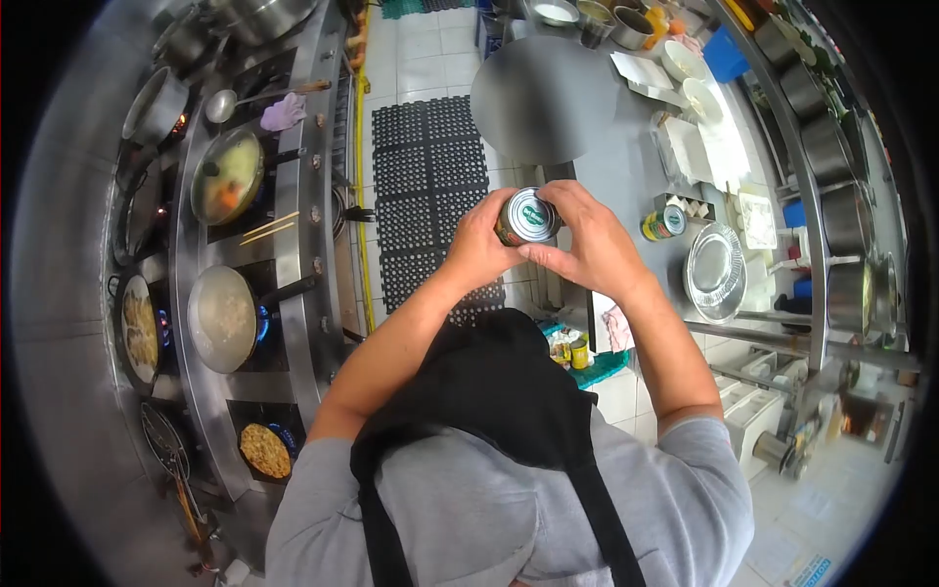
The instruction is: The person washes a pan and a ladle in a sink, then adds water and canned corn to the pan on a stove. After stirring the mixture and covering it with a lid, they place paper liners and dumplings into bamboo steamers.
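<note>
Between my two hands is an upright can [531, 217] with a silver lid and a green mark on it. My left hand [481, 238] wraps round the can's left side. On the other side, my right hand [584, 235] holds it with the thumb near its lower edge and the fingers at the top right. A second, similar can [664, 223] stands on the steel counter [631, 147] to the right. Beside that can are a foil tray [715, 272] and a carton of eggs [691, 207].
Along the left runs a stove [303, 210] with several pans, some over blue flames, and a ladle [221, 106]. A black rubber mat [428, 186] covers the floor ahead. Steel shelving [817, 215] stands at the right, with white bowls [682, 61] near it.
</note>
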A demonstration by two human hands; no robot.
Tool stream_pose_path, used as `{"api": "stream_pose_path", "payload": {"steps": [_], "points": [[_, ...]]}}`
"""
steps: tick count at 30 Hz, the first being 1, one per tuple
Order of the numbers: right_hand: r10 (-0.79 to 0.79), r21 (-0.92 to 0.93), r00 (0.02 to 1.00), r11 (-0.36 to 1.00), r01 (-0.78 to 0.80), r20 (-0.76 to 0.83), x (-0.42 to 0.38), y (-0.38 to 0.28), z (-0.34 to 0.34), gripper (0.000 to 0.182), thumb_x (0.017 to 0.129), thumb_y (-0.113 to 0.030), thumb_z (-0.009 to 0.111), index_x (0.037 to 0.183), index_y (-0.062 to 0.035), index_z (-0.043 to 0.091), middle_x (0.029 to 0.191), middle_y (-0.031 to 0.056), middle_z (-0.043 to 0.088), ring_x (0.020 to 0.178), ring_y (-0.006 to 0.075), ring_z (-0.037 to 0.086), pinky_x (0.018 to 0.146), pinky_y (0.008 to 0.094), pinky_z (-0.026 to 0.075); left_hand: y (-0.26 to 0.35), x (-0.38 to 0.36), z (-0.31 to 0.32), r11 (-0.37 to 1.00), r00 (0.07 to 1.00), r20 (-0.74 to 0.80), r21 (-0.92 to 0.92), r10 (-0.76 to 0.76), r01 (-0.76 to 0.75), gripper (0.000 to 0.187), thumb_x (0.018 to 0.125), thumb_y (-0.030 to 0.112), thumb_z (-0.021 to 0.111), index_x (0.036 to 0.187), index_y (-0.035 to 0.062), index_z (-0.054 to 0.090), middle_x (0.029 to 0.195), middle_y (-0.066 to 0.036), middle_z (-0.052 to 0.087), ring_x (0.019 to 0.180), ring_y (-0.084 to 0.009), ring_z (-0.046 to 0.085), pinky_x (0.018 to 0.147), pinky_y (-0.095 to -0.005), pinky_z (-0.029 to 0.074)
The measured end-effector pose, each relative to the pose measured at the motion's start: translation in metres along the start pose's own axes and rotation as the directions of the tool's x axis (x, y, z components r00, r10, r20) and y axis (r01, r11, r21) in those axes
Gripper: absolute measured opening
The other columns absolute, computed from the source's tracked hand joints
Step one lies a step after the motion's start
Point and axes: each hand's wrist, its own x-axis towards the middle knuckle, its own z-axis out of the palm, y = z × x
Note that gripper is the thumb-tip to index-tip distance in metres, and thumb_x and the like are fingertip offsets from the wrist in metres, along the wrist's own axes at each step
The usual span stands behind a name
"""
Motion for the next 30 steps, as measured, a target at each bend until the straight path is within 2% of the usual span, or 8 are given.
{"api": "stream_pose_path", "payload": {"steps": [4,7,9,16,22,27,29,30], "points": [[-0.036,0.001,0.999,0.999,0.036,0.035,0.012,0.002,-0.002,0.057,0.089,-0.04,0.089,0.124,0.0015,0.072,0.119,0.021,0.071,0.106,0.0442,0.072,0.091,0.0502,0.06,-0.001,-0.005,-0.007,1.0,1.0,0.013,-0.012,-0.028,0.028,0.069,0.075,0.019,0.098,0.134,0.0035,0.066,0.124,-0.016,0.077,0.116,-0.0373,0.076,0.099,-0.0459,0.06],[0.075,-0.031,0.986,0.997,-0.071,0.151,0.007,0.004,-0.015,0.051,0.083,-0.028,0.092,0.12,0.0029,0.074,0.112,0.0211,0.075,0.1,0.0416,0.075,0.091,0.0473,0.061,-0.005,-0.004,0.004,0.997,0.993,0.112,-0.055,-0.046,0.052,0.066,0.075,0.017,0.096,0.132,0.0051,0.066,0.123,-0.016,0.076,0.115,-0.0383,0.076,0.097,-0.0462,0.06],[0.14,-0.047,0.987,0.99,-0.137,0.085,-0.005,0.007,-0.019,0.04,0.08,-0.026,0.09,0.104,0.0017,0.074,0.1,0.0198,0.074,0.092,0.0427,0.073,0.083,0.0499,0.058,-0.003,0.0,0.022,0.999,0.985,0.17,-0.038,-0.021,0.028,0.064,0.075,0.017,0.095,0.132,0.0056,0.066,0.122,-0.017,0.076,0.114,-0.0392,0.075,0.096,-0.0467,0.06],[0.472,-0.233,0.88,0.863,-0.449,0.054,-0.071,0.039,-0.047,0.044,0.074,-0.028,0.094,0.101,-0.0004,0.074,0.101,0.0219,0.077,0.094,0.0437,0.075,0.083,0.0515,0.059,-0.016,0.01,0.119,0.991,0.917,0.381,0.001,0.12,-0.13,0.063,0.073,0.012,0.09,0.13,0.0051,0.065,0.12,-0.019,0.073,0.115,-0.0453,0.07,0.097,-0.0524,0.057],[0.588,-0.239,0.803,0.797,-0.555,0.094,-0.128,0.096,-0.052,0.05,0.074,-0.031,0.094,0.108,-0.0002,0.075,0.098,0.0225,0.08,0.093,0.0424,0.078,0.081,0.0522,0.06,-0.024,0.011,0.185,0.986,0.808,0.573,-0.001,0.135,-0.164,0.068,0.075,0.015,0.094,0.135,0.0044,0.064,0.125,-0.019,0.073,0.117,-0.0413,0.072,0.097,-0.0486,0.059],[0.679,-0.187,0.733,0.724,-0.664,0.025,-0.155,0.112,-0.045,0.048,0.073,-0.031,0.09,0.109,-0.0018,0.076,0.098,0.0218,0.081,0.095,0.0425,0.079,0.083,0.0511,0.061,-0.033,0.006,0.223,0.979,0.775,0.617,0.035,0.137,-0.2,0.074,0.076,0.017,0.094,0.141,0.0035,0.061,0.128,-0.02,0.072,0.128,-0.0429,0.067,0.114,-0.052,0.05],[0.694,-0.183,0.719,0.711,-0.679,0.028,-0.162,0.117,-0.044,0.048,0.073,-0.031,0.09,0.109,-0.0016,0.076,0.098,0.0222,0.081,0.095,0.0427,0.079,0.083,0.051,0.061,-0.045,0.004,0.237,0.983,0.767,0.63,0.031,0.12,-0.179,0.076,0.077,0.018,0.093,0.144,0.004,0.06,0.13,-0.019,0.073,0.13,-0.0428,0.065,0.126,-0.0552,0.038],[0.704,-0.179,0.709,0.703,-0.689,0.036,-0.164,0.119,-0.043,0.049,0.073,-0.031,0.09,0.11,-0.0015,0.076,0.098,0.0227,0.081,0.094,0.0429,0.079,0.084,0.051,0.062,-0.048,0.004,0.242,0.984,0.767,0.63,0.032,0.117,-0.176,0.076,0.077,0.018,0.093,0.144,0.004,0.06,0.13,-0.019,0.073,0.13,-0.0428,0.065,0.126,-0.0552,0.038]]}}
